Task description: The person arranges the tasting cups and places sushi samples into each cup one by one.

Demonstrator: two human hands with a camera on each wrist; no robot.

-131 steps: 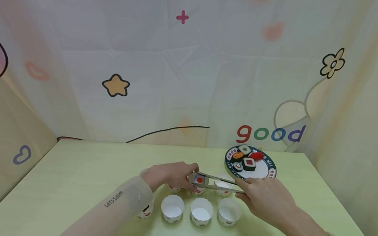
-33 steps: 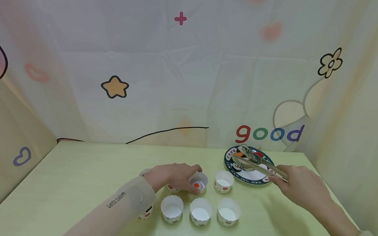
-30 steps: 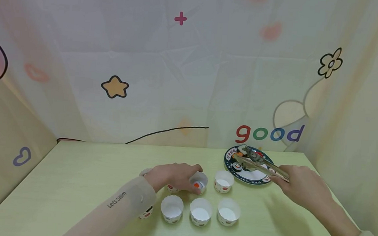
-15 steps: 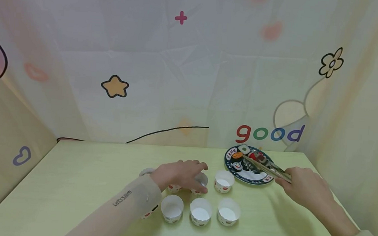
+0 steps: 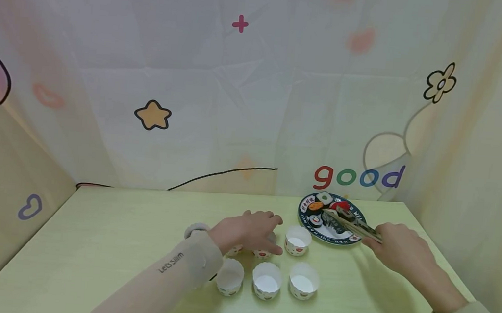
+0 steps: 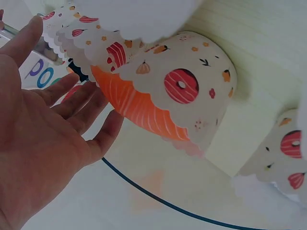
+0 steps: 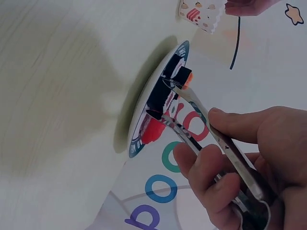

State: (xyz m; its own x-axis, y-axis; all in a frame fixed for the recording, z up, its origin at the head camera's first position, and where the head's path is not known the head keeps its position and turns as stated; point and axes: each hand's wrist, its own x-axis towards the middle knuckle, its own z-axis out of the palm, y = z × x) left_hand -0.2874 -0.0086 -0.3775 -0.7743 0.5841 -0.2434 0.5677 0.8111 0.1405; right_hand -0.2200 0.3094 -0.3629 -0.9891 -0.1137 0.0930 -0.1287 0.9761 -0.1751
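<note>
In the head view my left hand (image 5: 251, 230) hovers with spread fingers over the back row of paper cups, partly hiding the middle cup (image 5: 263, 253). The left wrist view shows its fingers loosely bent beside a donut-print cup (image 6: 216, 91), where an orange sushi piece (image 6: 144, 110) shows at the rim. My right hand (image 5: 403, 247) grips metal tongs (image 7: 230, 151). Their tips are parted at a dark sushi roll (image 7: 157, 95) on the round plate (image 5: 335, 240); I cannot tell whether they touch it. A red-topped sushi (image 7: 152, 131) lies close by.
A back-row cup (image 5: 297, 240) stands between my left hand and the plate. Nearer me are front-row cups, including a middle one (image 5: 267, 280) and a right one (image 5: 303, 281). A printed curtain (image 5: 220, 100) hangs behind the table (image 5: 140, 216).
The tongs have gone from the middle back cup, where they held a sushi roll, to the plate, and shifted rightward there. My left hand has let go of that cup and moved right.
</note>
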